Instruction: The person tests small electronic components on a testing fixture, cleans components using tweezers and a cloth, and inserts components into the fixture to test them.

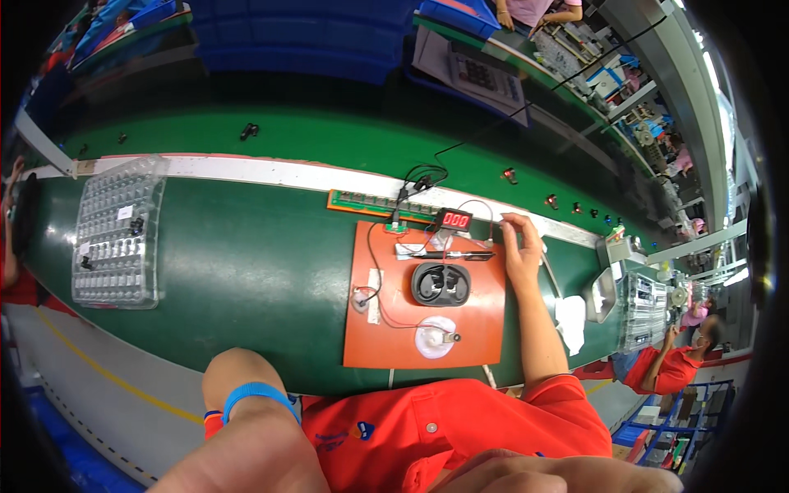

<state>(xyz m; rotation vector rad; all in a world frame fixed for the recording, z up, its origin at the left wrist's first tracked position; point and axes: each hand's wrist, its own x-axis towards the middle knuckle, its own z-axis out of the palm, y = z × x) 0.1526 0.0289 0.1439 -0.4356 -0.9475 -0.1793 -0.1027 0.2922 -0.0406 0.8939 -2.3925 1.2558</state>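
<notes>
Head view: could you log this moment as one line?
right hand: open, touching white strip | left hand: out of view | black earbud case: on orange mat

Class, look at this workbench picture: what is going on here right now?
A person in a red shirt sits at a green bench. Their right hand reaches to the far right corner of an orange mat, near a small red-digit display. A black earbud case lies on the mat. The left hand is out of view; a clear tray sits left.
</notes>
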